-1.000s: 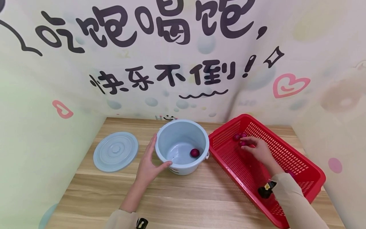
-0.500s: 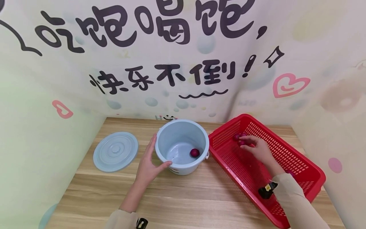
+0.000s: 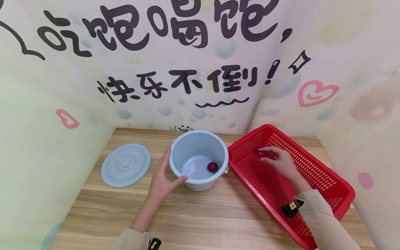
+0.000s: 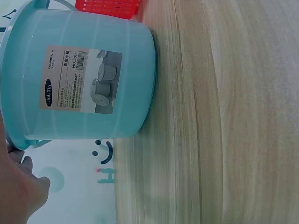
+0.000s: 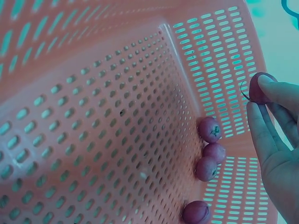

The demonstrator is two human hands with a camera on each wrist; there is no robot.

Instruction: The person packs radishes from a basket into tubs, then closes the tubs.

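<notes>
A light-blue bucket point(image 3: 200, 185) stands mid-table with one round dark-red fruit point(image 3: 212, 167) inside. My left hand point(image 3: 162, 182) holds its left side, thumb at the near rim and fingers along the outer wall. In the left wrist view, the bucket's printed label point(image 4: 81, 79) faces the camera and the curled fingers show beside the rim. Over the far end of the red basket point(image 3: 268, 215), my right hand point(image 3: 282, 165) pinches a dark-red fruit point(image 5: 259, 87) between thumb and fingers. A thin curved stem hangs off it. Several similar fruits point(image 5: 207, 168) lie beneath, against the basket wall.
A round light-blue lid point(image 3: 126, 165) lies flat on the wooden table point(image 3: 200, 222), left of the bucket. The basket stands close on the bucket's right, its perforated walls rising around the right hand. A printed wall cloth point(image 3: 187, 111) rises behind.
My right hand has shifted slightly left over the basket, with the fruit between its fingers. The left hand and the bucket have stayed in place.
</notes>
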